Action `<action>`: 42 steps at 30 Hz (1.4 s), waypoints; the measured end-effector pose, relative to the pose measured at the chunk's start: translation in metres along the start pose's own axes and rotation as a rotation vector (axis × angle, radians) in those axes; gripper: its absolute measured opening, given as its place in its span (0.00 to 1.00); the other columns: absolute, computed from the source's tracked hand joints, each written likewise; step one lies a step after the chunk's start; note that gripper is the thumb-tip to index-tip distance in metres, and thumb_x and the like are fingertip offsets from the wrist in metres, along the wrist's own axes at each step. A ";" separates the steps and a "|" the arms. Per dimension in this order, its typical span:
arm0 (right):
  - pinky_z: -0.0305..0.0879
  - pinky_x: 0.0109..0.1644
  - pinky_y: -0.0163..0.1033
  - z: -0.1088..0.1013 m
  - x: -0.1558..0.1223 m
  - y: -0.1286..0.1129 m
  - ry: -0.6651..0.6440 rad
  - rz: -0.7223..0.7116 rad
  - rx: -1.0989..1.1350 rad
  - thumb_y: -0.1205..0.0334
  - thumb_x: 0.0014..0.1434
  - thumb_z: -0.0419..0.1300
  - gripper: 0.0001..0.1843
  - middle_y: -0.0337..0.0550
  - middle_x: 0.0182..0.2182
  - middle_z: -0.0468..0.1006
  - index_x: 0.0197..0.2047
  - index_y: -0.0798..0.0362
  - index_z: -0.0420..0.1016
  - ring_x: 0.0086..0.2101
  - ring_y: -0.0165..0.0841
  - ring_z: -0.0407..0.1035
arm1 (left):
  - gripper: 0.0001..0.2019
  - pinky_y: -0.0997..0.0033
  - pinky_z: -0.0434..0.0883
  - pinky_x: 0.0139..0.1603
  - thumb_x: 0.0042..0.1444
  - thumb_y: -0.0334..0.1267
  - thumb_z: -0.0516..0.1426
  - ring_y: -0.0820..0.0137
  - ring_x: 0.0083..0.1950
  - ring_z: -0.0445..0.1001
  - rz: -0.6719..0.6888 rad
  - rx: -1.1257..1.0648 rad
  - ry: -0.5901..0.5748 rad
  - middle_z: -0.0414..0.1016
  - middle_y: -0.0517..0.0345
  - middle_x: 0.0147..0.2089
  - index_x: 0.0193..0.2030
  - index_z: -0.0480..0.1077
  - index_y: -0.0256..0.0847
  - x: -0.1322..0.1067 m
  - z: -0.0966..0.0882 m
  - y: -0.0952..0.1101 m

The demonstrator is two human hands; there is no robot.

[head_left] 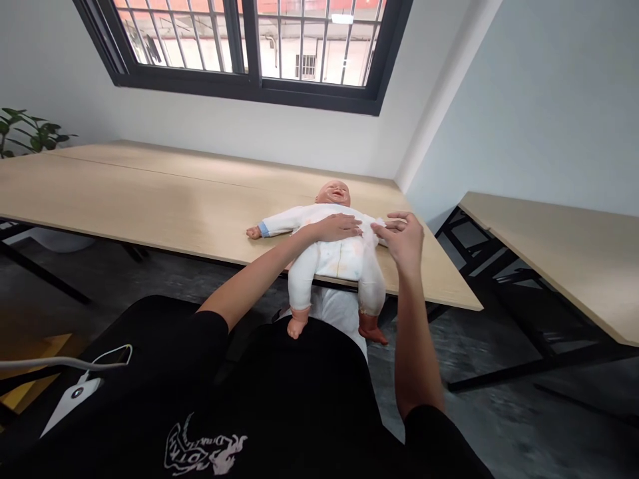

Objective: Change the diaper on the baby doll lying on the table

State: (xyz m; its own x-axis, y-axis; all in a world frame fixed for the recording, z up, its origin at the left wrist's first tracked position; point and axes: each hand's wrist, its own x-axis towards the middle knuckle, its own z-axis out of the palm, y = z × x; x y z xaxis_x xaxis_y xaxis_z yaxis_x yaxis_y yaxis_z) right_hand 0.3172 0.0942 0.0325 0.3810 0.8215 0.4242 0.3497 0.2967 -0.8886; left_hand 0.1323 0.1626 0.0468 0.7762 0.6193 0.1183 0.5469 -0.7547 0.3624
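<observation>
A baby doll (338, 259) in a white printed outfit lies on its back at the table's front edge, its head toward the window and its legs hanging over the edge. My left hand (339, 227) rests flat on the doll's torso, fingers extended toward the right. At the doll's side, on the right, my right hand (403, 238) is raised with thumb and forefinger pinched on thin white fabric (378, 225). Whether that fabric is part of the outfit or a separate piece, I cannot tell. The doll's arm on that side is mostly hidden behind my right hand.
The doll lies on a long wooden table (164, 199) below a barred window (249, 46). Another table (559, 246) stands at the right, across a gap. A white device with a cable (74, 399) is at the lower left. A plant (34, 133) is at the far left.
</observation>
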 end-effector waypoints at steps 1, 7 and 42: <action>0.72 0.41 0.43 0.010 -0.004 -0.009 -0.027 -0.019 -0.044 0.58 0.44 0.70 0.23 0.44 0.31 0.77 0.42 0.53 0.68 0.34 0.39 0.75 | 0.25 0.58 0.52 0.75 0.72 0.47 0.44 0.59 0.73 0.60 0.022 -0.009 0.032 0.64 0.47 0.72 0.67 0.66 0.37 0.001 0.002 -0.003; 0.70 0.45 0.45 0.057 -0.033 -0.027 -0.021 -0.139 -0.304 0.63 0.56 0.61 0.09 0.44 0.32 0.79 0.41 0.52 0.68 0.33 0.40 0.75 | 0.20 0.61 0.66 0.67 0.64 0.31 0.49 0.59 0.62 0.73 0.165 -0.240 0.151 0.75 0.46 0.62 0.58 0.74 0.35 0.007 0.012 -0.025; 0.67 0.59 0.48 0.065 -0.057 -0.003 -0.259 -0.323 -0.294 0.57 0.69 0.51 0.12 0.45 0.47 0.82 0.47 0.51 0.74 0.48 0.41 0.77 | 0.06 0.69 0.73 0.50 0.64 0.36 0.52 0.66 0.48 0.76 -0.319 -0.469 0.950 0.78 0.50 0.46 0.43 0.69 0.39 -0.063 0.032 -0.050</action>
State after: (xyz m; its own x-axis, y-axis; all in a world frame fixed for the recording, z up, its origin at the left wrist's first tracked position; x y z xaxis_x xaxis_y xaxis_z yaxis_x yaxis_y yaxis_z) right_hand 0.2391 0.0784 -0.0005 0.0018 0.8156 0.5785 0.6548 0.4363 -0.6171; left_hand 0.0657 0.1546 -0.0083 -0.0462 0.8369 0.5454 0.3498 -0.4978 0.7936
